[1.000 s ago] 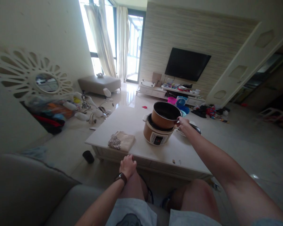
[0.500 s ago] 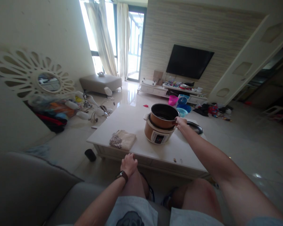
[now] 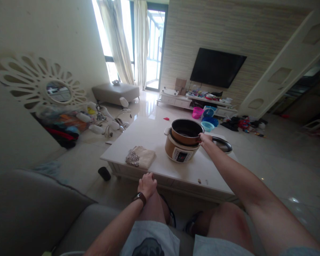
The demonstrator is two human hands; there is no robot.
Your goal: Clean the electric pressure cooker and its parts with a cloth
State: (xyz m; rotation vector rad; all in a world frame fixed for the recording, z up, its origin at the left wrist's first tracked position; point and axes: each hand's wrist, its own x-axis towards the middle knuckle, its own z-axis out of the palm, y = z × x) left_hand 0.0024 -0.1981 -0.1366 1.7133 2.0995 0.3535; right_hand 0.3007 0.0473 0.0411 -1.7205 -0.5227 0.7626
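Note:
My right hand [image 3: 204, 138] is closed on the right rim of a brown inner pot [image 3: 186, 137], dark inside. The pot sits partly inside the rice cooker [image 3: 173, 150], its upper wall standing above the cooker's edge. The cooker is gold and white, with a control panel facing me, on a white table [image 3: 117, 149]. Behind my right wrist lies the round lid [image 3: 224, 145], partly hidden. My left hand [image 3: 147, 185] rests over my knee with nothing in it, a watch on its wrist. A folded beige cloth [image 3: 144, 157] with a dark pattern lies on the table nearby.
Two small items [image 3: 200, 181] lie near the table's front edge. A dark cylinder [image 3: 104, 174] stands on the floor to the left. Pink [image 3: 197, 113] and light blue baskets [image 3: 208, 126] are beyond the table, before a TV stand [image 3: 176, 101].
The inner pot has sunk slightly deeper into the cooker, with my right hand still on its rim. My left hand has stayed on the knee. The view has shifted a little.

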